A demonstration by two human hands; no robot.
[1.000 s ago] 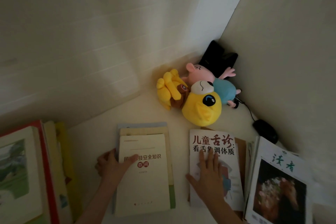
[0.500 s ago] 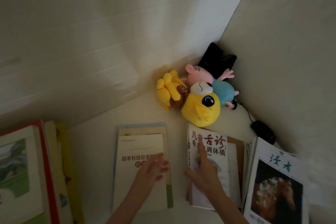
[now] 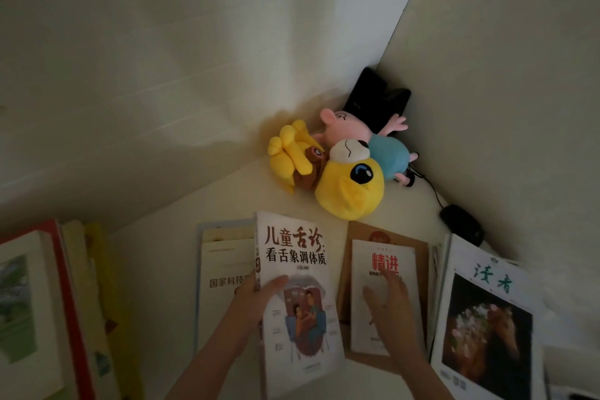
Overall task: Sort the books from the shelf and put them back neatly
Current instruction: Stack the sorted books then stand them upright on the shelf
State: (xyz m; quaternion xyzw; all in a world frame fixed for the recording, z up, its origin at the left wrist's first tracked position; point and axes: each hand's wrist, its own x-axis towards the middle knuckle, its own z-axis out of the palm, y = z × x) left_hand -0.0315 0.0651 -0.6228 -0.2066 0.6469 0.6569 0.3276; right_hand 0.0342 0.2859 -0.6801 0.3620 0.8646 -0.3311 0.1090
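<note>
My left hand [image 3: 256, 299] grips the left edge of a white book with an illustrated cover [image 3: 298, 273], lifted and tilted over the left pile [image 3: 224, 256] of pale books. My right hand [image 3: 388, 302] lies flat on a small white book with red characters [image 3: 383, 256], which sits on a brown book [image 3: 418, 247]. A white magazine with a dark horse picture [image 3: 487, 312] tops the pile at the right. More books stand or lean at the far left, among them a red-edged one [image 3: 69, 295].
Two plush toys, a yellow one [image 3: 341, 182] and a pink and blue one [image 3: 367, 140], lie in the corner of the cream surface. A black device [image 3: 376, 97] leans behind them. A black mouse [image 3: 461, 227] with its cable lies by the right wall.
My left hand left the pale book and took the illustrated book by its edge, carrying it left off the middle pile. My right hand now rests on the uncovered red-lettered book.
</note>
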